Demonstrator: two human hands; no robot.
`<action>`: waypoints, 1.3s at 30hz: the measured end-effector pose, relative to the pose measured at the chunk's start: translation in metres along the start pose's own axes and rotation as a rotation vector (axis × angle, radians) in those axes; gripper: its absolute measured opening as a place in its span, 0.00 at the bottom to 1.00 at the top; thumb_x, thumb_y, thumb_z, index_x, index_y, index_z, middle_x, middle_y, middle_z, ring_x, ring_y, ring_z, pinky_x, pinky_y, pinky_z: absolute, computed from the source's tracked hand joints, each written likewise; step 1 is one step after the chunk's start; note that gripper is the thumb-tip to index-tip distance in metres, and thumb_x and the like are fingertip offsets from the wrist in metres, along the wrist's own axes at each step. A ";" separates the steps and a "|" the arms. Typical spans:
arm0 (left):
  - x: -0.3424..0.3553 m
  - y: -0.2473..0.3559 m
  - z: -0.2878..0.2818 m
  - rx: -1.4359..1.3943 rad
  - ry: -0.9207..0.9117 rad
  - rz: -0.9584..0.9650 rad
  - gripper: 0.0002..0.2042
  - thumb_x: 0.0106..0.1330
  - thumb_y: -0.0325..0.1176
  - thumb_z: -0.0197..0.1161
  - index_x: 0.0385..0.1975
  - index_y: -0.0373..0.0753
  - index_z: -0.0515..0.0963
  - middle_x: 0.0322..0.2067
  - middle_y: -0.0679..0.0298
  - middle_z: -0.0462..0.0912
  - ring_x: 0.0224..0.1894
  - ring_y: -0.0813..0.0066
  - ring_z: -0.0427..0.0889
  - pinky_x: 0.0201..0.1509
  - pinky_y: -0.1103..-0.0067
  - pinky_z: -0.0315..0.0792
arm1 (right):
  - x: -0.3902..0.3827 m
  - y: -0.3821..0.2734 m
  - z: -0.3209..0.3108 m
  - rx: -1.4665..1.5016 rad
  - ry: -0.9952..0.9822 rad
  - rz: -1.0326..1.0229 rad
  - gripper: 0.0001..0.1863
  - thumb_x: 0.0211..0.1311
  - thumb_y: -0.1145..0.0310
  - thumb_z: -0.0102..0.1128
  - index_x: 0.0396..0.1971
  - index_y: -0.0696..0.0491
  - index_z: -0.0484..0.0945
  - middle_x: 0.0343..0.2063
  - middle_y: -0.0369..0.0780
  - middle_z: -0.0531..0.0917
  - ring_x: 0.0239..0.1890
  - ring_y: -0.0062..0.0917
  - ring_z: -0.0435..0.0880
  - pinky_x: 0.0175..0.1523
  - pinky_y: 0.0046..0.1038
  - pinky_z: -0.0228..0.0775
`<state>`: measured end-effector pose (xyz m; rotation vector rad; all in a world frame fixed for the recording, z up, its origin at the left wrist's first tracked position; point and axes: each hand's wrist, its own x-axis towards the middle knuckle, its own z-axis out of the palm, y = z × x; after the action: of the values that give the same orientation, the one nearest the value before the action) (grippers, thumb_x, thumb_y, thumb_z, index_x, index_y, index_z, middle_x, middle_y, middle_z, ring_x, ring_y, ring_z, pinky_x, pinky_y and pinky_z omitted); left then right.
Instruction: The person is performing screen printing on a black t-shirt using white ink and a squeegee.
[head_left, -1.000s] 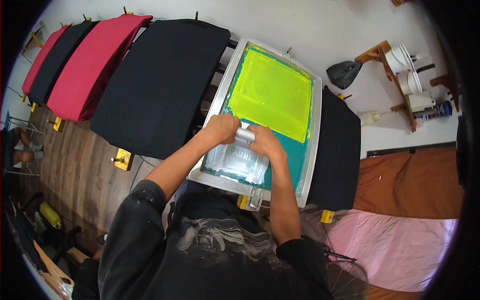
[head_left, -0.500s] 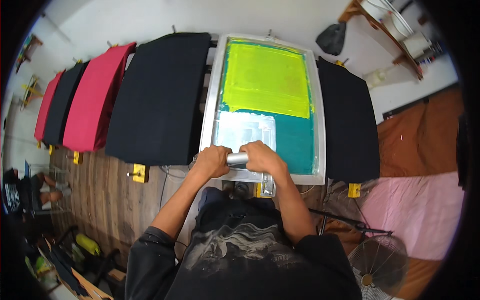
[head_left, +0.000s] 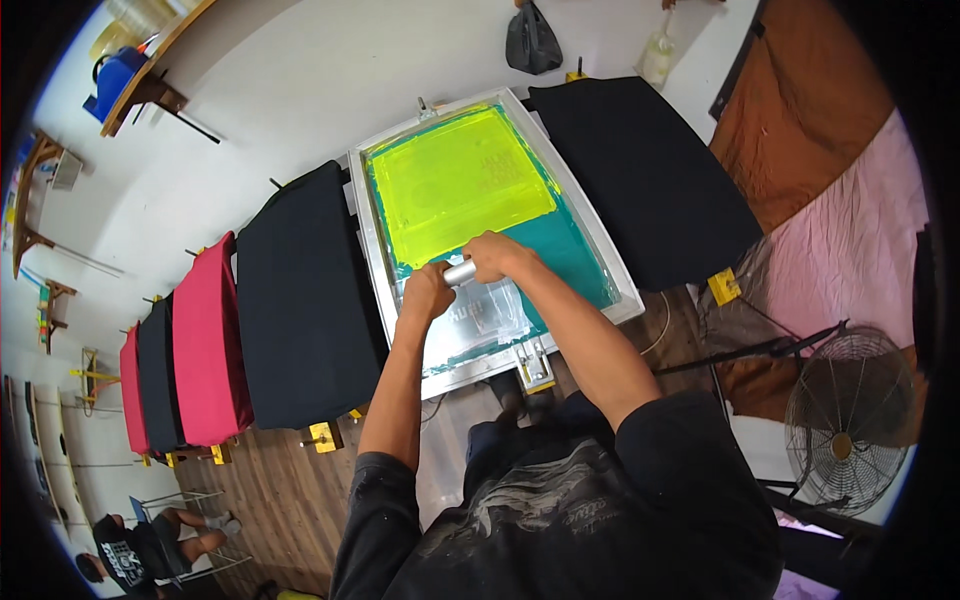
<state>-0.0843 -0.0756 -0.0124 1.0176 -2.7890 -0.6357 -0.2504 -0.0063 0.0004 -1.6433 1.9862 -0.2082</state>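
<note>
Both my hands are wrapped round a silver metal squeegee (head_left: 460, 273) held across a printing screen. My left hand (head_left: 428, 292) grips its left end, and my right hand (head_left: 498, 257) grips the right end. The squeegee's blade is hidden below my hands. The screen frame (head_left: 628, 296) is silver and has a teal mesh (head_left: 566, 250). Bright yellow-green ink (head_left: 450, 180) covers the far part of the mesh, up to my hands. Nearer me is a whitish, see-through patch (head_left: 478, 318). A metal clamp (head_left: 536, 366) sits at the frame's near edge.
Black cloth-covered boards (head_left: 305, 300) (head_left: 650, 180) flank the screen, with a red one (head_left: 212, 345) and others further left. A standing fan (head_left: 848, 420) is at the right. A person (head_left: 150, 545) sits at lower left. A black bag (head_left: 533, 42) hangs on the wall.
My hands have pushed the squeegee forward, away from my body, to the edge of the yellow-green ink. The whole view has turned, so the screen now looks tilted.
</note>
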 end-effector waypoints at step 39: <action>-0.104 -0.028 -0.023 -0.068 0.225 0.237 0.17 0.50 0.19 0.58 0.40 0.39 0.83 0.41 0.55 0.84 0.46 0.56 0.81 0.52 0.65 0.72 | -0.085 -0.100 0.077 -0.016 0.385 -0.012 0.29 0.41 0.83 0.62 0.50 0.52 0.75 0.47 0.42 0.78 0.51 0.40 0.78 0.50 0.45 0.68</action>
<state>0.0179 -0.0363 0.0012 0.6836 -2.6159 -0.5438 -0.1172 0.0666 0.0076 -1.7259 2.2591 -0.5511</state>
